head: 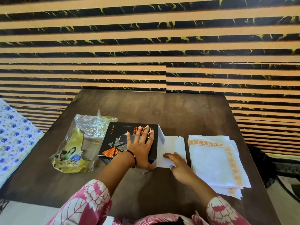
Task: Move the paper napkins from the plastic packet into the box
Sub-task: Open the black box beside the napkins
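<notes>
Both hands lie flat-fingered: left hand point(140, 147) on the box point(128, 142), right hand point(176, 161) on its white flap point(174, 143).

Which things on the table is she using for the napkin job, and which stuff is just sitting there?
For the job:
- paper napkins, stacked on the table
- black box, lying on its side, white flap open
- plastic packet
- left hand, flat on the box
- right hand, on the flap

Just lying about:
- flowered cloth
- striped wall
</notes>
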`<state>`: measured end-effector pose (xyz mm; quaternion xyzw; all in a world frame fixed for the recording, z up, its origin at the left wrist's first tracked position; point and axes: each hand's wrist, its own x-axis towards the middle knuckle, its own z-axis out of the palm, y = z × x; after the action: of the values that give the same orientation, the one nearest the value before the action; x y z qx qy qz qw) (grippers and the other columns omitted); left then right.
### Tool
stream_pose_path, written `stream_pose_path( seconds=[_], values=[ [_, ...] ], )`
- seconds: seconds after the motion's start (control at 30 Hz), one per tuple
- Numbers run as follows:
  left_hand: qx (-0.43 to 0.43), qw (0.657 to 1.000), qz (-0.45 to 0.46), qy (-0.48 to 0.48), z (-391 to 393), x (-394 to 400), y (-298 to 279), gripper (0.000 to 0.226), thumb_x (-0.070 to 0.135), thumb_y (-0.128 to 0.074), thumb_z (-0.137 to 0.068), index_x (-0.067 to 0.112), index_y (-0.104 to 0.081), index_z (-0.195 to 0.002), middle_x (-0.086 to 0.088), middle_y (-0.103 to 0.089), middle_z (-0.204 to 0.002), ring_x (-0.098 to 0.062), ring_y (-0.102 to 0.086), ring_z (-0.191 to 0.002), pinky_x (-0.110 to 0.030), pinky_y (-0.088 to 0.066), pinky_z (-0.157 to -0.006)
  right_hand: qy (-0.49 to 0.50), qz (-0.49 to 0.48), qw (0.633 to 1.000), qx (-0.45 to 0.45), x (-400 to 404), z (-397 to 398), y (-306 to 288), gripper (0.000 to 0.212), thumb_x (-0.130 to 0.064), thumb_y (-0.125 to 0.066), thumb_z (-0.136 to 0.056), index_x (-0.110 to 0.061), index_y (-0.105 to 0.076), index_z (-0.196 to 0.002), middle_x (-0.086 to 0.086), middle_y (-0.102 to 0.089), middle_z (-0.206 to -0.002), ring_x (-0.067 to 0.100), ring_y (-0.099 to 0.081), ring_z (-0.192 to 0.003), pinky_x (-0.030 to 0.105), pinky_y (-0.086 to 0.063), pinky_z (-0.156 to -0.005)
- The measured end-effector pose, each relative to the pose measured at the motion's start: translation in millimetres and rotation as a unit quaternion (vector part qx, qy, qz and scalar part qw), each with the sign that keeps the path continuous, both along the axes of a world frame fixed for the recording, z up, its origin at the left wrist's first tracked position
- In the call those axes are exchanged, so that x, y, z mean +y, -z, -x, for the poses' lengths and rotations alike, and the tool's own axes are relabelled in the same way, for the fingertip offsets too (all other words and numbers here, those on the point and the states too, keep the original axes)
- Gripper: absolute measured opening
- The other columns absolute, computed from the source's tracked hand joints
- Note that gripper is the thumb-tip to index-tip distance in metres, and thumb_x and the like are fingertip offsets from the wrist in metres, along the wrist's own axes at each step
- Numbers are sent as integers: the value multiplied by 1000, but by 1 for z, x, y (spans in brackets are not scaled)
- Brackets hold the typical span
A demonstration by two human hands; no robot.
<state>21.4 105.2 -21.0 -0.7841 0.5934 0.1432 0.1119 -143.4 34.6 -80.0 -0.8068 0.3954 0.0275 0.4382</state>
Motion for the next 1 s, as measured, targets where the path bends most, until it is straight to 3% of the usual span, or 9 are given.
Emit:
stream_pose_path(
  seconds=[0.13, 0.3, 0.43, 0.53, 0.77, 0.93, 1.0],
  values=[
    [-24, 1000, 1, 2, 1, 1, 3, 121, 55, -66, -65, 18, 19, -143, -11, 26, -153, -36, 27, -138, -71, 9, -103, -47, 107, 993, 28, 2, -2, 2, 55, 0, -49, -87, -22, -37, -136, -2, -29, -149, 21, -22, -140, 34, -25, -115],
    [-33, 999, 9, 2, 1, 0, 4, 119, 48, -65, -67, 18, 22, -142, -11, 28, -152, -35, 29, -137, -70, 9, -105, -79, 142, 983, 88, -11, -17, -7, 50, -13, -49, -88, -20, -35, -136, 4, -36, -142, 27, -30, -132, 41, -36, -106],
    [-29, 999, 13, 10, 1, 2, 4, 116, 48, -63, -67, 19, 21, -142, -11, 29, -152, -35, 30, -137, -71, 7, -106, -43, 61, 997, 22, -28, -39, -17, 50, -16, -45, -93, -17, -30, -140, 7, -34, -148, 27, -30, -136, 39, -32, -110],
    [-32, 999, 11, 19, 0, 2, 3, 116, 49, -63, -67, 19, 21, -142, -11, 29, -152, -36, 29, -137, -71, 8, -106, 29, 19, 999, -21, -38, -48, -23, 49, -16, -44, -94, -14, -28, -141, 9, -35, -148, 27, -38, -132, 33, -36, -104],
    [-27, 999, 15, 38, -2, 2, 1, 122, 64, -62, -65, 18, 20, -142, -12, 28, -152, -37, 29, -137, -71, 10, -106, 80, -50, 993, -65, -43, -60, -27, 63, -11, -40, -95, -26, -9, -148, 4, -18, -157, 24, -30, -138, 32, -32, -106],
    [-9, 999, 12, 40, -4, 1, 4, 134, 86, -52, -52, 20, 26, -140, -11, 33, -149, -37, 33, -135, -71, 15, -103, 63, -114, 986, -103, -46, -75, -31, 60, -9, -37, -95, -34, -15, -145, 7, -33, -150, 24, -40, -130, 36, -37, -105],
    [5, 999, 32, 33, -6, 1, 8, 130, 92, -39, -50, 23, 23, -140, -10, 31, -151, -36, 32, -135, -72, 13, -104, 46, -134, 985, -96, -51, -79, -34, 62, -3, -39, -92, -31, -19, -143, 8, -39, -143, 18, -44, -116, 27, -45, -88]
  ],
)
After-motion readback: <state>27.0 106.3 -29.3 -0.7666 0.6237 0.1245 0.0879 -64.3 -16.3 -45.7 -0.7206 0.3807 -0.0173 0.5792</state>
